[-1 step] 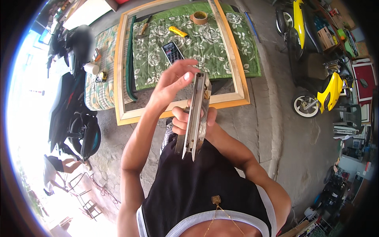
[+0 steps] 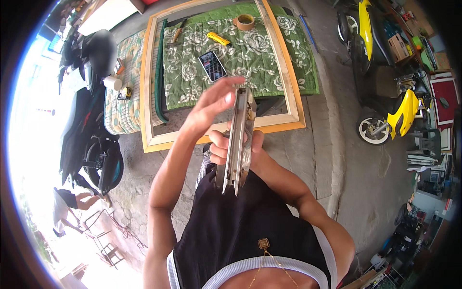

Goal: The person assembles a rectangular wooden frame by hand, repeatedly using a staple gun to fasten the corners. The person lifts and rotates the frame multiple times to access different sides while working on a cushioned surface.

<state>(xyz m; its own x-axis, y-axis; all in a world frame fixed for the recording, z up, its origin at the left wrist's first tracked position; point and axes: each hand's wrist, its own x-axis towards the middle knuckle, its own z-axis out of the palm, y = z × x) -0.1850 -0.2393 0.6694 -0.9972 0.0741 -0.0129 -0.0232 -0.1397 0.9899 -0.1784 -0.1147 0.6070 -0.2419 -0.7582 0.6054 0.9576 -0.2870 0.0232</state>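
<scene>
My right hand (image 2: 219, 147) is wrapped round a staple gun (image 2: 237, 139) with a long metal magazine, held upright in front of my chest. Its slotted rail faces me, and two pointed prongs stick out at its lower end. My left hand (image 2: 208, 108) is raised beside the tool's upper end, thumb apart from the stretched fingers, which are blurred by motion. Nothing shows in the left hand. Most of the tool's body and handle is hidden behind the rail and my right fingers.
Ahead, a wooden frame (image 2: 294, 106) lies over a green floral quilt (image 2: 192, 82). On the quilt are a phone (image 2: 212, 66), a yellow utility knife (image 2: 219, 38), a tape roll (image 2: 244, 22) and a hammer (image 2: 179, 32). Motorbikes stand on both sides; a yellow one (image 2: 404, 113) is right.
My left fingers have shifted slightly at the tool's upper end. My right hand keeps its grip on the staple gun. The view has moved a little.
</scene>
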